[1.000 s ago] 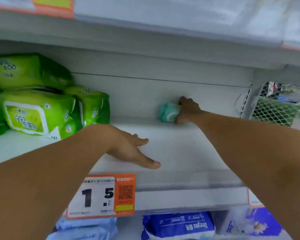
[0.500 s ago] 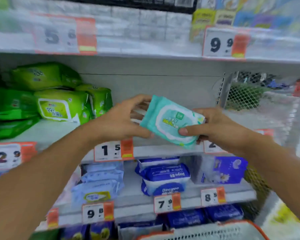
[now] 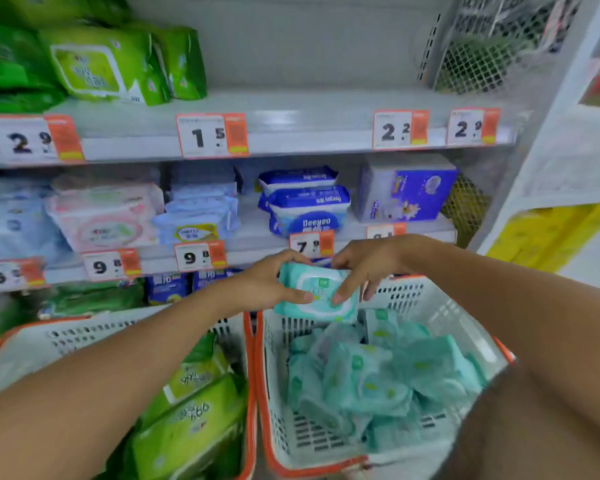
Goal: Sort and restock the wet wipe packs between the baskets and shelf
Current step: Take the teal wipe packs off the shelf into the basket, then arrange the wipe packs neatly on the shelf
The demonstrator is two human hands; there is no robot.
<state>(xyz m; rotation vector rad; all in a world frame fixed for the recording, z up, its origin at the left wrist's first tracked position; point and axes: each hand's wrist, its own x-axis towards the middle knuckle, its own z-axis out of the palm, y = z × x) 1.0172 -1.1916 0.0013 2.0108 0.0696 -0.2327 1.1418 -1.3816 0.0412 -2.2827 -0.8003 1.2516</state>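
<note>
- Both hands hold one teal wet wipe pack in the air, above the far rim of the right basket.
- Left hand: fingers curled round the pack's left end, thumb on its front face.
- Right hand: grips the pack's right end, fingers coming down over the top edge and fingertips on the front face.
- The pack's white oval lid faces the camera; the pack tilts slightly, lower edge nearer the basket.
- Right basket — white with an orange rim — holds a loose heap of teal packs of the same kind.
- Left basket, touching the right one side by side, holds green wipe packs.
- Upper shelf: green packs stacked at its left end; the stretch behind the "1.5" price tag is bare board.
- Lower shelf: pink, pale blue and dark blue packs, and a purple box to the right.
- Motion blur softens the print on most labels; it cannot be read reliably.
</note>
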